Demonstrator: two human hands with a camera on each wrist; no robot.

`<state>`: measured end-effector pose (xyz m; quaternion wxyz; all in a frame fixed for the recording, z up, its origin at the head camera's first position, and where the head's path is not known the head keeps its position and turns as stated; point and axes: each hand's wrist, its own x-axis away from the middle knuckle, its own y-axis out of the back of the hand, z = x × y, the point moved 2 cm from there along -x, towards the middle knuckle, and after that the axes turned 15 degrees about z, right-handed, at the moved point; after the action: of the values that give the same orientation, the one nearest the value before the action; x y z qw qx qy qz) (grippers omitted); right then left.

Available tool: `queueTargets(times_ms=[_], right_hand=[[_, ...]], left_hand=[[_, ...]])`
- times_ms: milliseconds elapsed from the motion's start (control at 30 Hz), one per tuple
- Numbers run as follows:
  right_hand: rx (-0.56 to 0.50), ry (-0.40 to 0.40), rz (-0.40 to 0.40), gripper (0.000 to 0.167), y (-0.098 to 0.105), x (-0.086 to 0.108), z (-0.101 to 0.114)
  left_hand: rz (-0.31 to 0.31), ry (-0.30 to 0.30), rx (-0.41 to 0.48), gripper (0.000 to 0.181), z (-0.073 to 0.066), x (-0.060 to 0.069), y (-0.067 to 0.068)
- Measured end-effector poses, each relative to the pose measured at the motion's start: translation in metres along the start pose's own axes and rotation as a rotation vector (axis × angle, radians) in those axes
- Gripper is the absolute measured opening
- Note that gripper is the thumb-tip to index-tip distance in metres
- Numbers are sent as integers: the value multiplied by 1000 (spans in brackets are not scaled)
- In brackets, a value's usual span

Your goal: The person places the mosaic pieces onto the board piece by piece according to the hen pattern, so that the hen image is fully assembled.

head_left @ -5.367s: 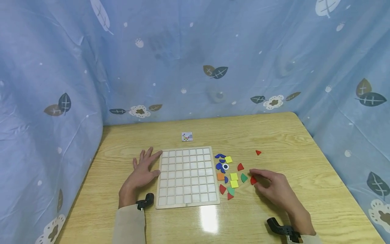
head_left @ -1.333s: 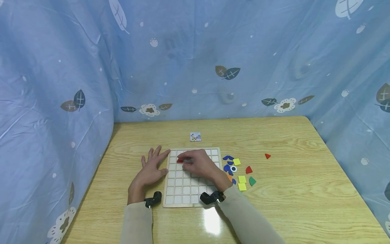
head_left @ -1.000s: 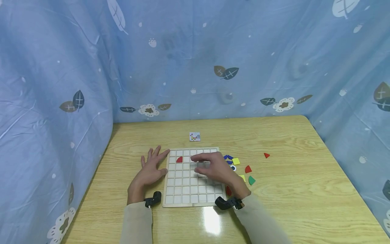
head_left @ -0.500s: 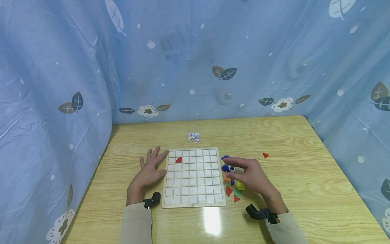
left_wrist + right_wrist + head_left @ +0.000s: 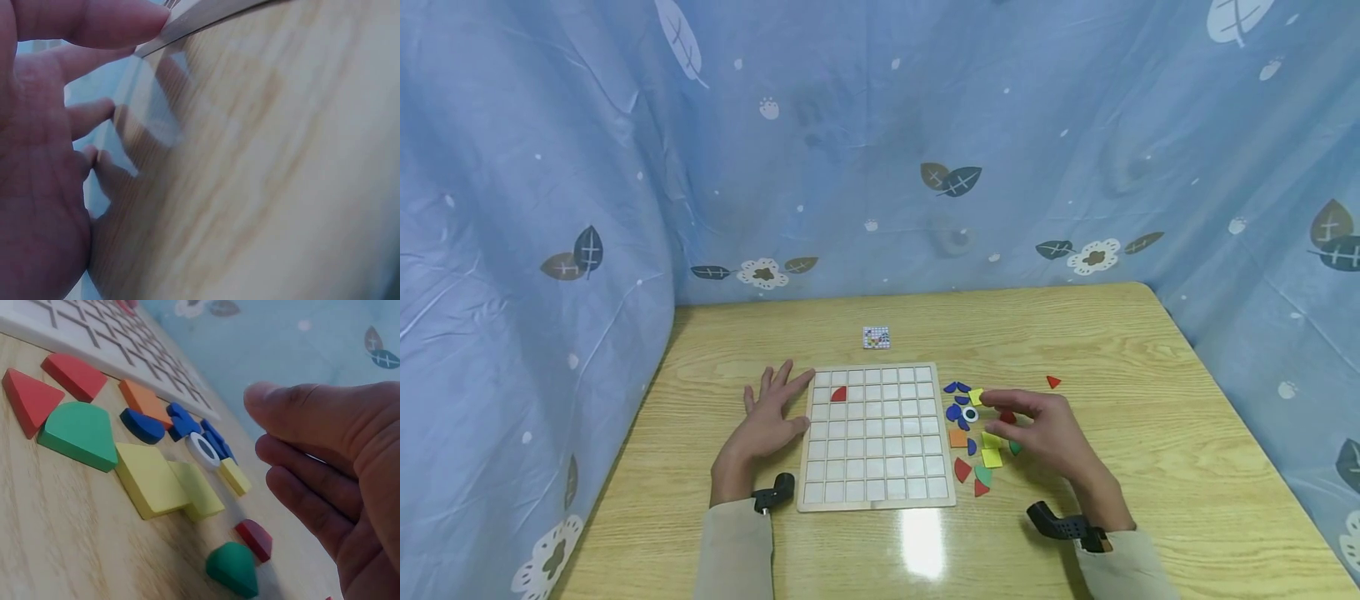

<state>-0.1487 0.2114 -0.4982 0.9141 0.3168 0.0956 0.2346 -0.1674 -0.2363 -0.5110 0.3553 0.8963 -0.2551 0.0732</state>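
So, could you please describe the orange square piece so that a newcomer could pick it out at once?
Start at the pale wooden grid board. Just outside its right-hand edge, about midway along, lies the orange square piece, beside a small blue half-round piece. It is the only loose orange piece; the yellow square pieces match its shape.

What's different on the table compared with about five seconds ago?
The right hand carried a red quarter-circle piece leftward onto the grid board, second row from the far edge, second column from the left, and let go. It then moved back right, beside the yellow square pieces. The left hand stayed at the board's left edge.
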Motion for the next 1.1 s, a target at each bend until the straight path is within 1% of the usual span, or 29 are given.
queueTargets(times_ms=[200,400,533,833,1100], right_hand=[[80,14,19,33,-5,-8,-2],[145,-15,53,30,-8,-15,-2],[171,-16,65,30,-10,-18,-2],[179,7,66,33,-14,-24,-3],[145,-2,75,32,-19,-27,-2]], left_hand=[[4,-5,-2,81,2,0,0],[-1,-15,-1,81,2,-1,0],[-2,-17,6,80,2,0,-1],[-4,-20,6,80,3,0,0],[-2,-23,2,80,3,-1,-1]])
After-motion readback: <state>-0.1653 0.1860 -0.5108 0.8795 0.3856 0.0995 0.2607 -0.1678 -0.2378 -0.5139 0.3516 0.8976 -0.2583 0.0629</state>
